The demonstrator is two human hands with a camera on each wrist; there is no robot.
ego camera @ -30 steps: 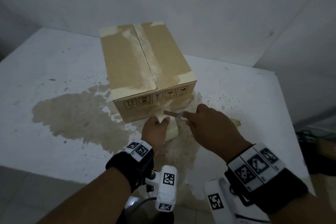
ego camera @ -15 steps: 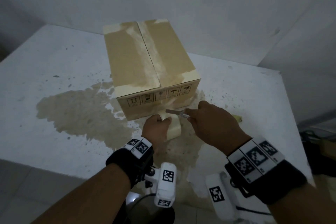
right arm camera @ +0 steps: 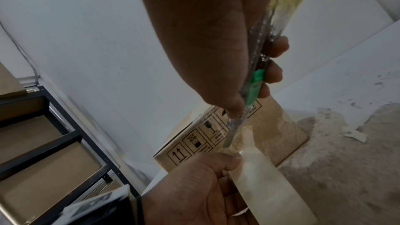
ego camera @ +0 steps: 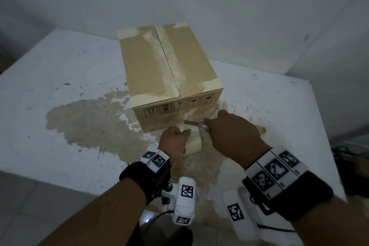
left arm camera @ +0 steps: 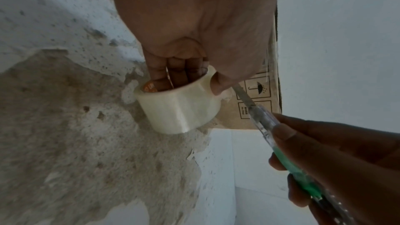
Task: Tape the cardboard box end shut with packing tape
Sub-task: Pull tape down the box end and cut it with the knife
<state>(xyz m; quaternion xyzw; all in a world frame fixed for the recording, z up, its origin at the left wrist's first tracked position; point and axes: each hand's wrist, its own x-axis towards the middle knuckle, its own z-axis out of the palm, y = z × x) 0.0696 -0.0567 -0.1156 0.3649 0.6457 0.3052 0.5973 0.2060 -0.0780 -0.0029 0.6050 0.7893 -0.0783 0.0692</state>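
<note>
Box [ego camera: 169, 70] ahead; left hand [ego camera: 174, 142] grips tape roll [ego camera: 192, 144]; right hand [ego camera: 233, 136] grips knife [ego camera: 194, 123]

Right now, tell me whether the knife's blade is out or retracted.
Out. A bare metal blade projects from the utility knife in the right hand, reaching the tape strip by the tape roll.

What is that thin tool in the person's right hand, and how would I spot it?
Find the cardboard box on the stained white table. At its near face the right hand holds a slim utility knife, blade towards the tape strip. Unlike the fat pale tape roll beside it, it is narrow, clear-bodied, with a green insert.
</note>
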